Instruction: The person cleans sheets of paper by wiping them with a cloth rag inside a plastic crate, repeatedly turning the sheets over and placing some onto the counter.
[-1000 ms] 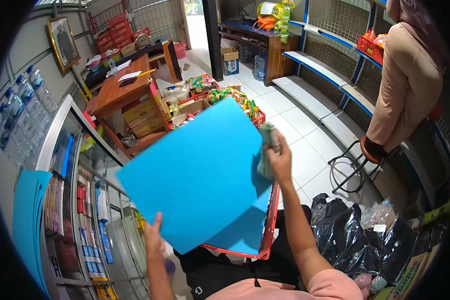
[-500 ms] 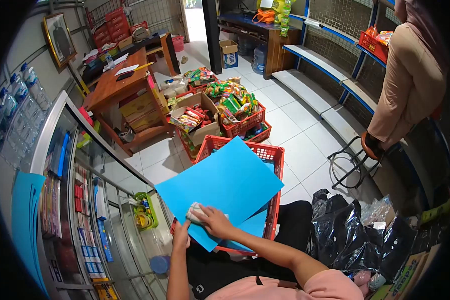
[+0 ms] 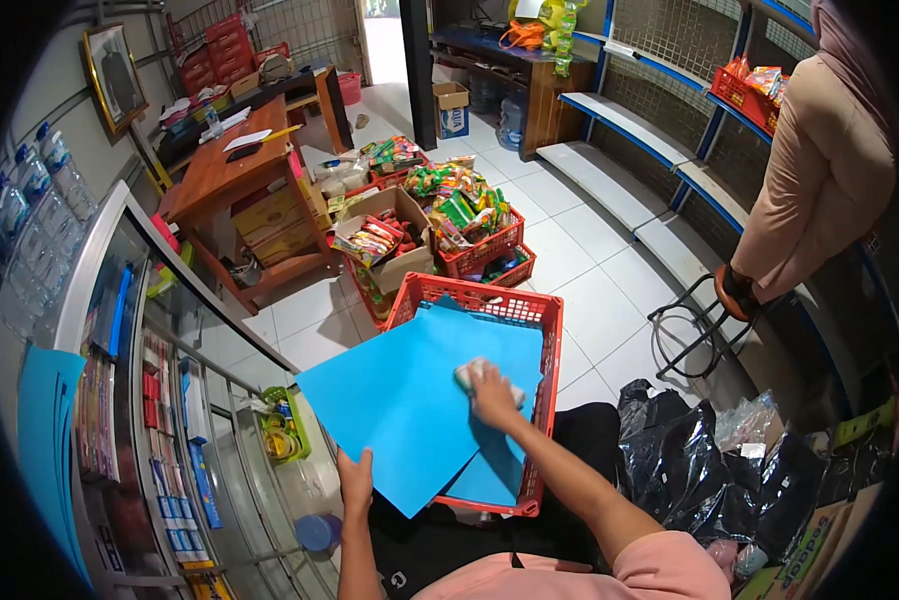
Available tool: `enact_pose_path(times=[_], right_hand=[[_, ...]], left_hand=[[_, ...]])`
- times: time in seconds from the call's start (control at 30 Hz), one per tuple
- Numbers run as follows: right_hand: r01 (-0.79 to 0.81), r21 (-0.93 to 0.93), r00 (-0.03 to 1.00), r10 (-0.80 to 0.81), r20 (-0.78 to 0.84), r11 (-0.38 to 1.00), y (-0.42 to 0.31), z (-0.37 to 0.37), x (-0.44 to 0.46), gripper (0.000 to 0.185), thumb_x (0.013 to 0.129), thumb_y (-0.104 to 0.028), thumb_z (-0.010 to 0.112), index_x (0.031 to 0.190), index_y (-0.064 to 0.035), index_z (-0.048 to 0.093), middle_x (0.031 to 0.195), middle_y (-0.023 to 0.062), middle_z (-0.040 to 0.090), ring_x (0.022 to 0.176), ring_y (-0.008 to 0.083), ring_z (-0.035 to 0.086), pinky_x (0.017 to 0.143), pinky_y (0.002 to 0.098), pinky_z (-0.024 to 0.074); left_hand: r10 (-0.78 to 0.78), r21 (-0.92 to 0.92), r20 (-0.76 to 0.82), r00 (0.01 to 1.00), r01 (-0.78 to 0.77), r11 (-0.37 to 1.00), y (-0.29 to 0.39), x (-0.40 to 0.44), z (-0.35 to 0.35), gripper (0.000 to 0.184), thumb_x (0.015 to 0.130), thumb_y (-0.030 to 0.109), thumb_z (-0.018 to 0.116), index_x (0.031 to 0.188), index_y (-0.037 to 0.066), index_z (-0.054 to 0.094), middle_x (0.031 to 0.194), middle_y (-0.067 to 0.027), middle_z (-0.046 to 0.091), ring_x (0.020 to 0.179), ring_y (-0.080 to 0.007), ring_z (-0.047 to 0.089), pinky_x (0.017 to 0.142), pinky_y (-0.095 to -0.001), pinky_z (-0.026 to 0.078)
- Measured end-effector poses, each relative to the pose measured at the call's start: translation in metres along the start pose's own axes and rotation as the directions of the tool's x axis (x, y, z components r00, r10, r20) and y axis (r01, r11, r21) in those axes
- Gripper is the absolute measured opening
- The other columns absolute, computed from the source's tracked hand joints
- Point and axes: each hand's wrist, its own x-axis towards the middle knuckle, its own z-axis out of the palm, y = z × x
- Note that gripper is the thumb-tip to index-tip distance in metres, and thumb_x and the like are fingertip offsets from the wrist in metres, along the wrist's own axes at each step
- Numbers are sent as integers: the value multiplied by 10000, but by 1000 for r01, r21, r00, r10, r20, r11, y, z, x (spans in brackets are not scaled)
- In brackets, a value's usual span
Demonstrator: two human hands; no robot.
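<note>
A blue sheet point(image 3: 380, 390) lies tilted over a red crate point(image 3: 553, 400), with more blue sheets point(image 3: 515, 345) inside it. Thumb on top, my left hand point(image 3: 357, 482) grips the sheet's lower left edge. My right hand point(image 3: 494, 397) is closed on a pale folded cloth point(image 3: 473, 374), pressed on the sheet's right part. The underside of the sheet and the left fingers beneath it are hidden.
Crates of snack packets point(image 3: 465, 210) and an open carton point(image 3: 400, 235) stand ahead. A glass display case point(image 3: 220, 310) is at left, black plastic bags point(image 3: 670, 450) at right. Another person point(image 3: 820, 160) is by the shelves, near a stool point(image 3: 735, 292).
My right hand has wiped the cloth from the sheet's lower left corner to its right side. The sheet has shifted slightly down and left, with my left hand still on its edge.
</note>
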Motion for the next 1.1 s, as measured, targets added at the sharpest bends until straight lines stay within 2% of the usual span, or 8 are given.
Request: enact_pose_path(times=[0.1,0.2,0.4,0.5,0.67,0.83,1.0,1.1], right_hand=[[183,175,955,-218,203,967,-52,-9,-39,588,803,-200,499,1327,-97,253,1308,269,285,1152,441,349,902,564,314],[290,489,928,-367,68,823,-76,13,-58,583,819,-209,483,1339,-121,233,1345,246,240,1169,412,352,903,574,309],[154,15,949,-152,276,988,-62,1,-26,540,865,-246,384,1361,-173,183,1395,184,184,1268,364,226,946,632,190],[-23,-95,980,42,195,995,-22,-8,6,534,845,-208,370,1353,-157,213,1391,191,191,1278,367,198,951,647,145],[-182,-144,983,176,-54,973,13,-8,36,504,820,-160,381,1304,-49,296,1341,238,261,1249,389,235,939,608,201],[277,157,961,-277,-26,948,-37,8,3,543,761,-114,478,1280,-59,327,1292,226,335,1154,390,366,936,509,283],[361,157,932,-348,-105,919,-59,10,18,556,748,-124,513,1276,-84,341,1284,212,349,1154,383,367,935,502,298],[272,107,961,-263,-89,956,-47,7,61,541,753,-139,523,1264,-83,356,1280,208,353,1168,378,355,925,520,307]], left_hand=[[96,128,-14,995,-93,987,-8,1,6,348,757,45,479,1093,-42,458,917,-167,565,739,-242,523,685,-318,415],[192,262,-15,981,-181,948,-11,0,10,326,750,38,479,1064,-50,480,878,-166,574,693,-227,513,642,-317,416],[221,371,26,975,-215,904,8,-2,6,304,750,59,502,1034,-50,491,845,-169,582,676,-252,526,624,-334,419],[205,580,57,977,-200,790,6,1,2,340,762,71,511,1077,-45,462,881,-192,581,727,-307,551,672,-350,427],[259,531,-33,965,-202,823,6,-1,1,337,809,78,484,1119,-48,437,982,-212,558,798,-325,554,723,-375,426],[430,398,-141,892,-347,849,-16,1,1,337,840,47,434,1164,-36,400,1089,-213,504,913,-324,529,800,-381,410],[594,404,-289,750,-467,787,-9,-18,-6,361,833,17,426,1188,-17,375,1141,-197,457,998,-318,485,862,-379,384],[388,443,-305,870,-231,866,-41,-54,-35,292,804,0,458,1094,-20,421,1010,-170,493,895,-294,495,809,-356,401]])
